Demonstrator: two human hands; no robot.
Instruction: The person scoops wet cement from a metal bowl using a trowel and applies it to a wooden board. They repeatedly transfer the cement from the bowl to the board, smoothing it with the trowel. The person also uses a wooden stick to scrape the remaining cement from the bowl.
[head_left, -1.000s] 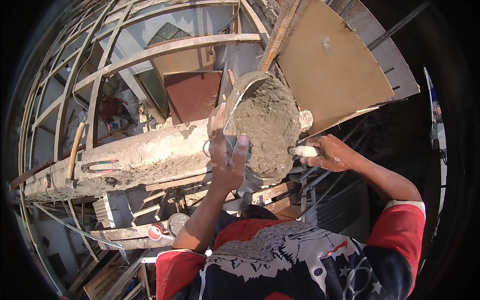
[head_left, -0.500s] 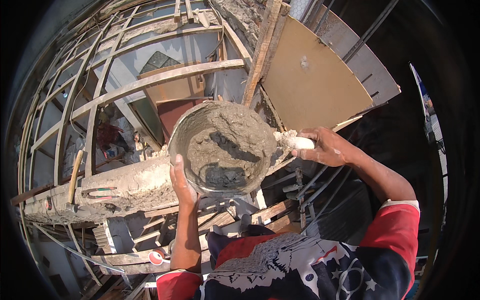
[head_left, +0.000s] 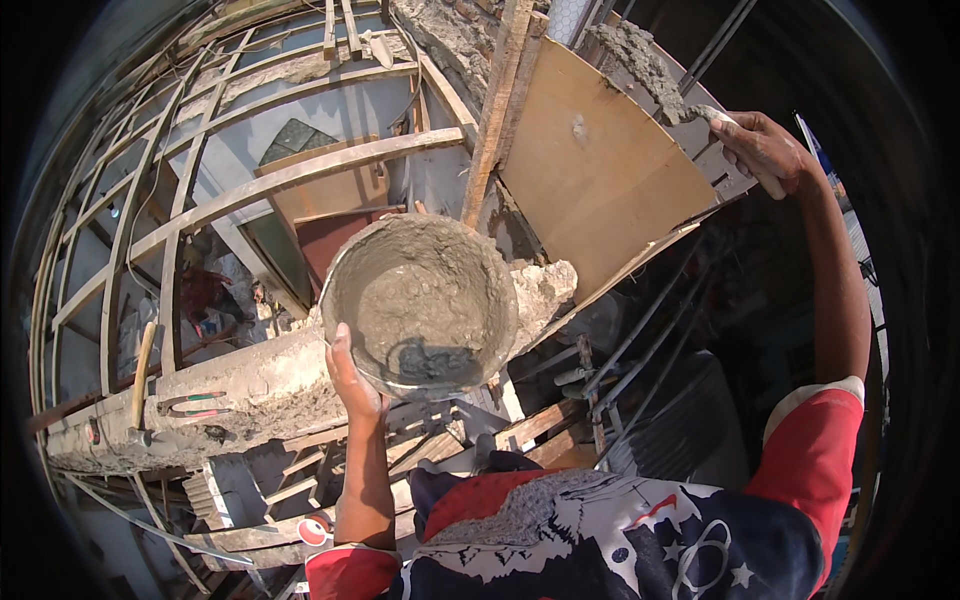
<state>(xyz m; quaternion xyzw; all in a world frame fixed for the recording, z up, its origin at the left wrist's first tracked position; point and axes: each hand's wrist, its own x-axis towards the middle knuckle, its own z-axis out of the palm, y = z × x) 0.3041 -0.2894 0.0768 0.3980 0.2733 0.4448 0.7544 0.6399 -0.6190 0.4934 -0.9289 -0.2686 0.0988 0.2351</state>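
My left hand (head_left: 352,378) grips the near left rim of a round bucket (head_left: 425,392), thumb over the edge. Wet grey mortar (head_left: 415,295) fills much of it and coats its inner wall. Out to the upper right, my right hand (head_left: 765,152) is closed around the pale handle of a trowel (head_left: 722,122). A long heap of mortar (head_left: 640,62) covers the trowel's blade, so the metal is mostly hidden. The trowel is held beyond a tan board (head_left: 605,150), over a greyish panel; whether it touches the panel I cannot tell.
A rough concrete beam (head_left: 270,385) runs beneath the bucket, with a hammer (head_left: 141,390) and pincers (head_left: 195,403) lying at its left. An open timber grid (head_left: 300,185) spans the upper left. A wooden post (head_left: 495,115) rises beside the board. Loose planks (head_left: 550,425) lie below.
My right hand has moved from the bucket's right side up to the far right, carrying mortar on the trowel. The gouge in the bucket's mortar looks smoothed; the bucket appears slightly further left.
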